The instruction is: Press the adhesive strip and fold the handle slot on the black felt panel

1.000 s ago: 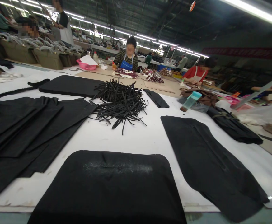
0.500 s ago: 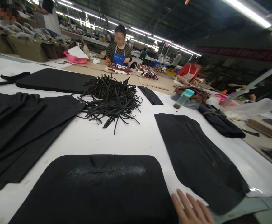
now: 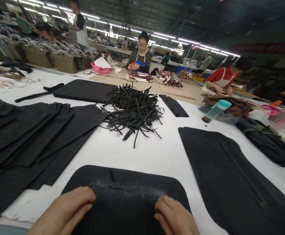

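Note:
A black rounded panel point(image 3: 127, 195) with a pale glue-like streak lies on the white table right in front of me. My left hand point(image 3: 66, 212) rests flat on the panel's near left part, fingers together and pointing right. On its near right part sits my right hand point(image 3: 174, 217), fingers curled inward with the tips against the fabric. Whether they pinch anything is hidden. Behind the panel is a heap of thin black strips point(image 3: 132, 109).
Overlapping black fabric pieces point(image 3: 30, 137) cover the left; a long black piece point(image 3: 230, 173) lies right. A flat black panel point(image 3: 83, 90), a small folded piece point(image 3: 173, 106) and a tipped teal-capped bottle point(image 3: 216, 111) sit farther back. Other people work at the far tables.
Both my hands have come onto the near black panel; a second ago neither showed, half a second ago only the right, flat beside the panel. The view shifted slightly.

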### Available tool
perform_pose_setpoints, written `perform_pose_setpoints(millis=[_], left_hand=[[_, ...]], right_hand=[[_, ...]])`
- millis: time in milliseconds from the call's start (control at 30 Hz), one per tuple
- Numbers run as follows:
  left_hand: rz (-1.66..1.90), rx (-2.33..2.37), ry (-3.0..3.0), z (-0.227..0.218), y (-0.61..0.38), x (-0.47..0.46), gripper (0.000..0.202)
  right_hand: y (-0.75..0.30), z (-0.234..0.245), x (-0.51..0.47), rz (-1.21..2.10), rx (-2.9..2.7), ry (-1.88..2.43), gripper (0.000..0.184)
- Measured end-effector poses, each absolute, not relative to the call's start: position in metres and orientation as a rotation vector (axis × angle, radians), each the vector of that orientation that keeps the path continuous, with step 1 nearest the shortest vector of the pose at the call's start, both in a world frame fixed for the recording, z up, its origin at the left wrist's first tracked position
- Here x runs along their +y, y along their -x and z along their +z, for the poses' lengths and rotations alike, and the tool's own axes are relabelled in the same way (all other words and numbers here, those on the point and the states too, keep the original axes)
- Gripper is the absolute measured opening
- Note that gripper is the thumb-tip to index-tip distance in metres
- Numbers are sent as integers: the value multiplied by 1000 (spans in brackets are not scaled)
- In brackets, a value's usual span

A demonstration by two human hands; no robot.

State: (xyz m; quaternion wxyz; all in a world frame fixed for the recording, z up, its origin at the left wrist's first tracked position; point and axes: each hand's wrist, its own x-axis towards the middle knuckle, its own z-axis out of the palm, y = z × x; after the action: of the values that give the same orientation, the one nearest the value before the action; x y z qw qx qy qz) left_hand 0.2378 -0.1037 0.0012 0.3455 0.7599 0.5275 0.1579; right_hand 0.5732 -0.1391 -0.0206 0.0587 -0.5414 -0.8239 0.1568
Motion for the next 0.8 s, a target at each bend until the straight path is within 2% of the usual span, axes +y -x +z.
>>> perform_pose_setpoints(millis=[67, 233, 333, 500, 667, 800], left_hand=[[417, 1339, -2115, 0, -249, -73, 22], [260, 1227, -2296, -13, -283, -33, 37], [154, 1224, -2318, -18, -295, -26, 37], [109, 1233, -2306, -20, -299, -19, 28], [163, 1210, -2202, -17, -294, -13, 19], [205, 1214, -2124, -18, -283, -10, 20]], right_hand=[[-552, -13, -110, 438, -2413, 1658, 23], [-517, -7, -63, 491, -2358, 1771, 33], [-512, -13, -52, 492, -2409, 1817, 29], [-516, -14, -42, 617, -2390, 1812, 6], [-519, -9, -31, 721, -2360, 1678, 14], [-518, -18, -26, 571, -2391, 1715, 14]])
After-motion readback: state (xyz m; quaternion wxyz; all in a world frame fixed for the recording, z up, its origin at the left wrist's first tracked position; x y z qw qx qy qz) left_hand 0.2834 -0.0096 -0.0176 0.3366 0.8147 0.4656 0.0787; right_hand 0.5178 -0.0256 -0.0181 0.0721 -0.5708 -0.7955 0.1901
